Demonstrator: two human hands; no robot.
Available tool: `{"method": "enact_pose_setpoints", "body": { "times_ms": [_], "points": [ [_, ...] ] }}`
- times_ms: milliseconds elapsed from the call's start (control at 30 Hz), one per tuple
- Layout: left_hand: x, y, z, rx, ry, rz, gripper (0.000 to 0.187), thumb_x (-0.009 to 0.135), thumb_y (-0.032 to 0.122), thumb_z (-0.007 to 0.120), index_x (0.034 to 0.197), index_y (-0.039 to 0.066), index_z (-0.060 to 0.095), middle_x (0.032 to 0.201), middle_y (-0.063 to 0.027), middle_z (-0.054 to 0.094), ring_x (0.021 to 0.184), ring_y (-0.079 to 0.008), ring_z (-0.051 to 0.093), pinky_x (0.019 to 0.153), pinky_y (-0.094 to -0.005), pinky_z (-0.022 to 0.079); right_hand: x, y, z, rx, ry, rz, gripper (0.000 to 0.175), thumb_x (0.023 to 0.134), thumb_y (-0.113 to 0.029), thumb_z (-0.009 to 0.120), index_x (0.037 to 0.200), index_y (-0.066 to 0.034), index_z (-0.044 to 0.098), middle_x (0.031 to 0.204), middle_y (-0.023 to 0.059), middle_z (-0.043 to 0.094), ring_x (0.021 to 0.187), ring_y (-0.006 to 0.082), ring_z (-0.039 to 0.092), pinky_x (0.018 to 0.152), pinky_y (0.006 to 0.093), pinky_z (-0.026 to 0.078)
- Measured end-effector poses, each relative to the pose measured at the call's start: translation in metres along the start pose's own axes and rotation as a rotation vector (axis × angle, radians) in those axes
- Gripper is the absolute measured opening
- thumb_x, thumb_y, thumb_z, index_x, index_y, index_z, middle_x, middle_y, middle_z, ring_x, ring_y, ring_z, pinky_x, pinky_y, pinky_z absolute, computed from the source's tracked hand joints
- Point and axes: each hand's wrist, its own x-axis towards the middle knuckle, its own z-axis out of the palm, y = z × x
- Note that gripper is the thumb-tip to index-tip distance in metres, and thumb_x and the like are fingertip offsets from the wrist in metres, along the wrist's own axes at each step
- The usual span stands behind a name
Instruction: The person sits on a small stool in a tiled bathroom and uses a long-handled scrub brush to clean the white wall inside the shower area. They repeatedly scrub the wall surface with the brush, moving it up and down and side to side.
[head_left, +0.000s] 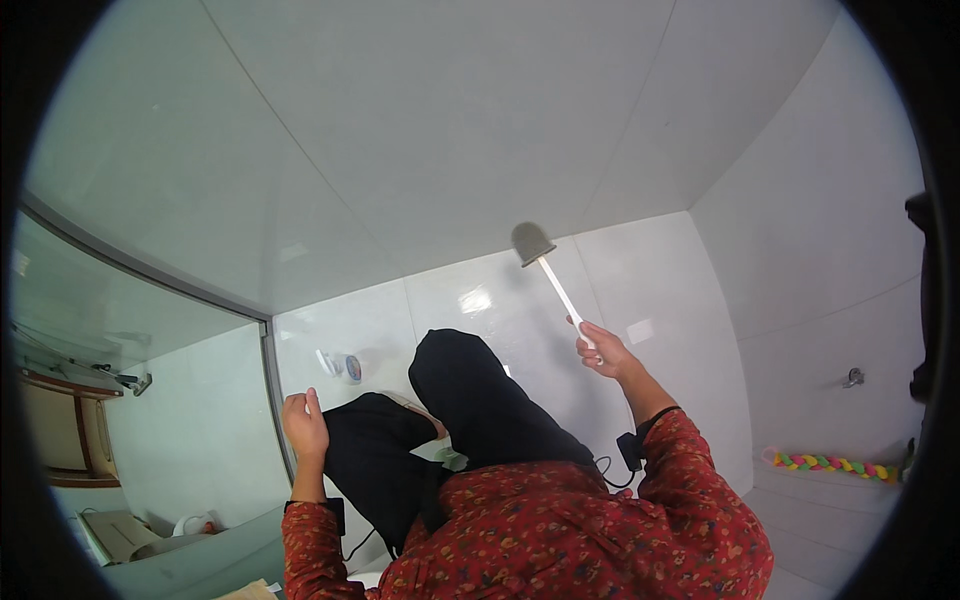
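Note:
My right hand (604, 351) grips the white handle of a toilet brush (533, 244). Its grey, domed head points away from me, close to where the light tiled floor (450, 300) meets the wall (450, 135). Over on the left, my left hand (306, 429) is raised beside my black-clad knee, with its fingers curled; nothing shows in it. On the floor past that hand stand a small white item (327, 364) and a round container with a blue rim (353, 368). I am crouching, and a light-coloured shoe (414, 409) shows between my legs.
A metal-framed glass partition (271, 375) runs along my left. Behind the glass are a wooden-framed piece (82, 427) and a beige bin or box (120, 534). At the right, a metal fitting (853, 377) is on the wall above a colourful braided item (832, 465).

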Motion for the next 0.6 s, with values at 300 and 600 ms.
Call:
{"method": "enact_pose_setpoints", "body": {
  "times_ms": [300,600],
  "points": [
    [-0.011,0.015,-0.004,0.050,-0.026,-0.037,0.035,0.096,0.025,0.052,0.079,-0.005,0.062,0.084,-0.0189,0.060,0.080,-0.0376,0.056,0.073,-0.0451,0.044,0.000,-0.006,0.007,-0.041,-0.001,0.017,0.038,0.100,-0.031,0.048,0.135,-0.0161,0.046,0.068,-0.0013,0.044,0.054,0.0052,0.032,0.043,0.0180,0.024],
    [-0.009,0.017,-0.004,0.045,-0.032,-0.105,0.032,0.095,0.026,0.053,0.085,-0.003,0.064,0.091,-0.0163,0.063,0.086,-0.0353,0.058,0.078,-0.0420,0.045,0.070,0.040,-0.038,-1.005,0.598,0.048,0.034,0.090,-0.036,0.058,0.114,-0.0132,0.066,0.084,0.0097,0.066,0.070,0.0210,0.060,0.062,0.0313,0.047]
  ]
}}
